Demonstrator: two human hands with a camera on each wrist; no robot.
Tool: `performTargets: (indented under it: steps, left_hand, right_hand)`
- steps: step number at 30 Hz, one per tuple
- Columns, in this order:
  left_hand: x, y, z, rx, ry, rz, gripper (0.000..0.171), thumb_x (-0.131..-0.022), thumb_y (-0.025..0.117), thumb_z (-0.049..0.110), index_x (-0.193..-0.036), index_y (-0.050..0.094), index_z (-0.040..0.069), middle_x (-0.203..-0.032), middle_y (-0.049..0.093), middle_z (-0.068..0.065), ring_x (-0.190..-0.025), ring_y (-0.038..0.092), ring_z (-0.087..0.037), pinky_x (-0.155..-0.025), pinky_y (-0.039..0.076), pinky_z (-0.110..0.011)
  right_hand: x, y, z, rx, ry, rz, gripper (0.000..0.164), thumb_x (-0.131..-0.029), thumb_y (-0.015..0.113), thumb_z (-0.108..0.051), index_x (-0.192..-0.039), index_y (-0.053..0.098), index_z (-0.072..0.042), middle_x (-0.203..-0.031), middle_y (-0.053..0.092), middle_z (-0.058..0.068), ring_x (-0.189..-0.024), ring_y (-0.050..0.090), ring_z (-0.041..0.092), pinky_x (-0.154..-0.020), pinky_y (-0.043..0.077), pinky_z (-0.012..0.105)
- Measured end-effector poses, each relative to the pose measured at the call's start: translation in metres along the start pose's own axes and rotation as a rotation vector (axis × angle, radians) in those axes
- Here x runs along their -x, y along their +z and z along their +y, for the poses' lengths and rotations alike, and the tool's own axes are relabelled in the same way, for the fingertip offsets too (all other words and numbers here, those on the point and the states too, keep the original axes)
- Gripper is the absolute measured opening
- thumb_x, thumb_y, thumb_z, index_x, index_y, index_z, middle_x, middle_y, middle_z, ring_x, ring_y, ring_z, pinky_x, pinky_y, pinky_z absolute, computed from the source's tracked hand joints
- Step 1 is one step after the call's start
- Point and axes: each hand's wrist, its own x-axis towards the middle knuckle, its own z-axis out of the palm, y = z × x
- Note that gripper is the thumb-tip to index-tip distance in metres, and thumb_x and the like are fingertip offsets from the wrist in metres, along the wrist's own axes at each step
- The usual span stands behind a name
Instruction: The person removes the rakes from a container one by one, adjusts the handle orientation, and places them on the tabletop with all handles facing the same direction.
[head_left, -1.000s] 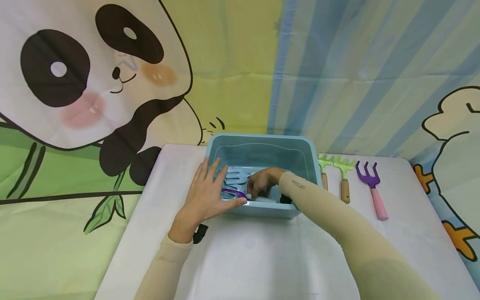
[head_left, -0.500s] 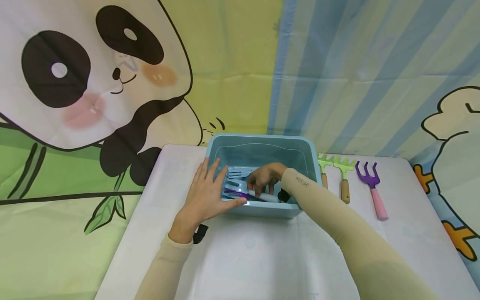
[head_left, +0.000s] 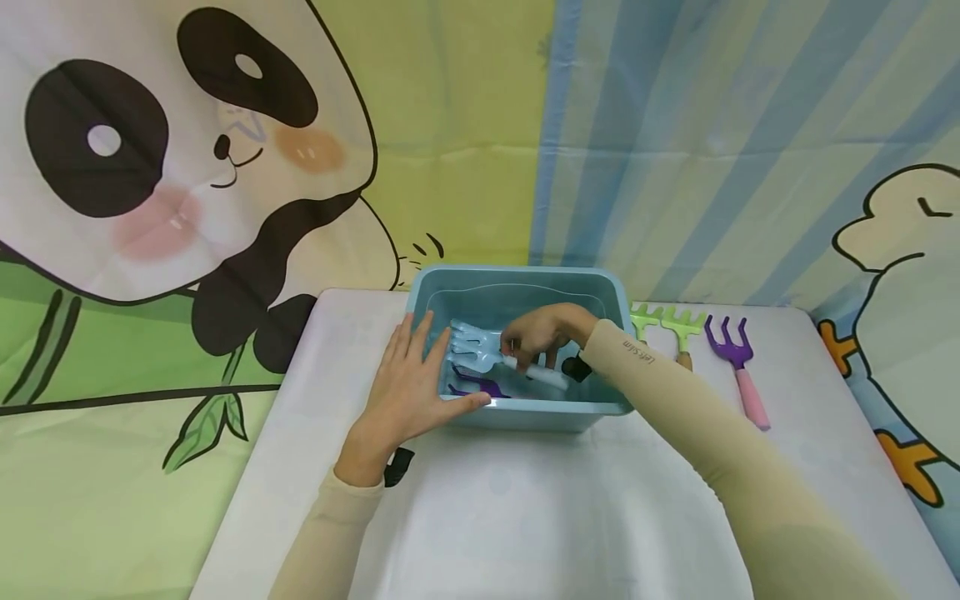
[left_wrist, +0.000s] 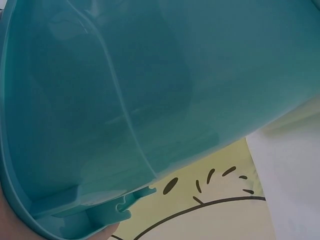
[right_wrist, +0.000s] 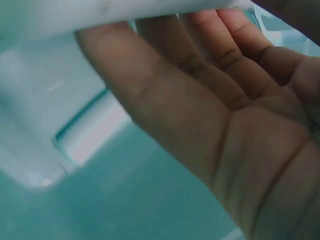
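Observation:
A teal plastic bin (head_left: 517,421) stands on the white table. My left hand (head_left: 401,383) rests along its left side with fingers spread straight, the thumb lying on the near rim. Inside the bin, my right hand (head_left: 542,332) grips a light blue hand fork (head_left: 477,357) by its pale handle (right_wrist: 100,12), palm and curled fingers (right_wrist: 185,70) showing in the right wrist view. The fork is tilted, tines pointing left. Light blue tines of another fork (head_left: 465,330) overlap it from behind. A purple fork (head_left: 487,386) lies by the near wall, partly hidden by the rim.
Right of the bin lie a green rake with a wooden handle (head_left: 682,327), another green rake (head_left: 643,318) partly behind the bin, and a purple fork with a pink handle (head_left: 738,358). A panda-print cloth (head_left: 450,150) hangs behind the table (head_left: 510,508).
My right hand has risen and shifted right and back in the bin, lifting the light blue fork off the purple one. My left hand stays at the bin's side.

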Motion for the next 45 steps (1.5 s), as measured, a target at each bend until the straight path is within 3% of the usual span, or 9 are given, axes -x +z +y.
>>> performTargets:
  steps: [4, 10, 18, 24, 36, 45]
  left_hand:
    - [0.000, 0.000, 0.000, 0.009, -0.002, 0.005, 0.118, -0.074, 0.042, 0.093, -0.151, 0.043, 0.004, -0.163, 0.020, -0.018, -0.150, 0.005, -0.040, -0.120, 0.003, -0.051]
    - [0.000, 0.000, 0.001, 0.006, -0.007, -0.001, 0.120, -0.073, 0.041, 0.094, -0.151, 0.043, 0.003, -0.162, 0.021, -0.018, -0.150, 0.004, -0.040, -0.120, 0.001, -0.050]
    - [0.000, -0.001, 0.002, 0.004, -0.011, -0.006, 0.120, -0.073, 0.042, 0.094, -0.150, 0.043, 0.003, -0.162, 0.022, -0.019, -0.150, 0.004, -0.040, -0.120, 0.004, -0.052]
    - [0.000, -0.001, 0.003, 0.012, -0.009, -0.010, 0.118, -0.074, 0.043, 0.093, -0.151, 0.043, 0.003, -0.162, 0.022, -0.019, -0.151, 0.003, -0.040, -0.120, 0.004, -0.053]
    - [0.001, -0.001, 0.002, 0.000, -0.013, -0.011, 0.118, -0.074, 0.042, 0.093, -0.151, 0.043, 0.004, -0.161, 0.024, -0.019, -0.150, 0.005, -0.041, -0.119, 0.008, -0.056]
    - [0.001, -0.002, 0.003, 0.023, -0.028, -0.033, 0.120, -0.073, 0.042, 0.094, -0.152, 0.041, 0.004, -0.162, 0.021, -0.017, -0.151, 0.001, -0.039, -0.120, 0.000, -0.051]
  right_hand:
    - [0.024, -0.005, 0.000, -0.059, -0.025, 0.058, 0.025, -0.098, 0.064, -0.006, -0.119, 0.051, -0.004, -0.113, 0.055, 0.013, -0.091, 0.059, 0.022, -0.071, 0.058, 0.039]
    - [0.061, -0.006, 0.002, -0.141, -0.085, 0.123, 0.028, -0.098, 0.062, -0.008, -0.123, 0.049, -0.001, -0.115, 0.056, 0.020, -0.094, 0.061, 0.025, -0.071, 0.057, 0.039]
    - [0.111, -0.001, 0.010, -0.268, -0.233, 0.245, 0.032, -0.099, 0.060, -0.006, -0.126, 0.047, 0.003, -0.115, 0.056, 0.020, -0.102, 0.063, 0.035, -0.078, 0.056, 0.045]
    - [0.144, 0.011, 0.023, -0.375, -0.286, 0.366, 0.032, -0.100, 0.061, -0.009, -0.126, 0.045, 0.003, -0.119, 0.054, 0.023, -0.107, 0.061, 0.040, -0.079, 0.056, 0.046]
    - [0.194, 0.049, 0.071, -0.486, -0.323, 0.550, 0.043, -0.100, 0.062, -0.011, -0.129, 0.039, 0.011, -0.122, 0.045, 0.029, -0.105, 0.063, 0.040, -0.082, 0.056, 0.050]
    - [0.203, 0.080, 0.125, -0.571, -0.269, 0.666, 0.049, -0.101, 0.062, -0.014, -0.132, 0.033, 0.010, -0.120, 0.049, 0.027, -0.104, 0.066, 0.031, -0.086, 0.055, 0.053]
